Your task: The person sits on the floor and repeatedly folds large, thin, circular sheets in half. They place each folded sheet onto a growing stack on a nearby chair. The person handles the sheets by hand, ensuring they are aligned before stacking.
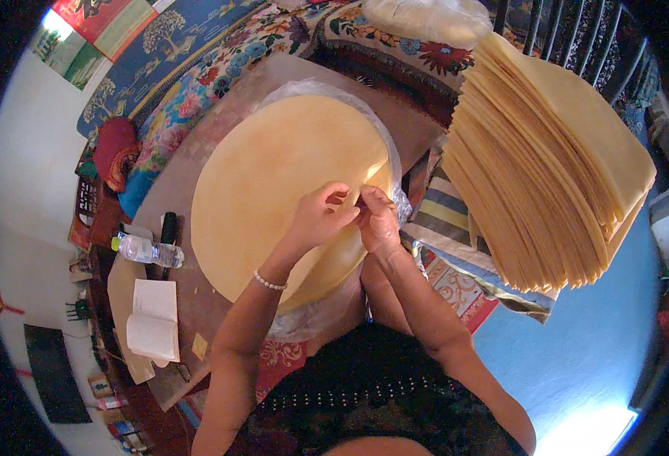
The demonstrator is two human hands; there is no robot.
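A large, round, thin yellow pancake sheet (274,175) lies on top of other sheets on the low table, with clear plastic under them. At its right edge, my right hand (381,222) is closed in a pinch on the lifted rim, where a small fold stands up. Beside it, my left hand (325,215) is over the sheet with fingers bent and a gap between them and the thumb. The left thumb comes close to the right fingers; whether they touch is hard to tell. A bracelet (271,281) of pale beads circles my left wrist.
To the right, a tall pile of folded yellow sheets (532,167) rests on a striped cloth (445,220). A plastic bottle (148,250), a dark cylindrical object (169,229) and an open notebook (152,320) lie at the table's left. Floral cushions (395,49) line the back.
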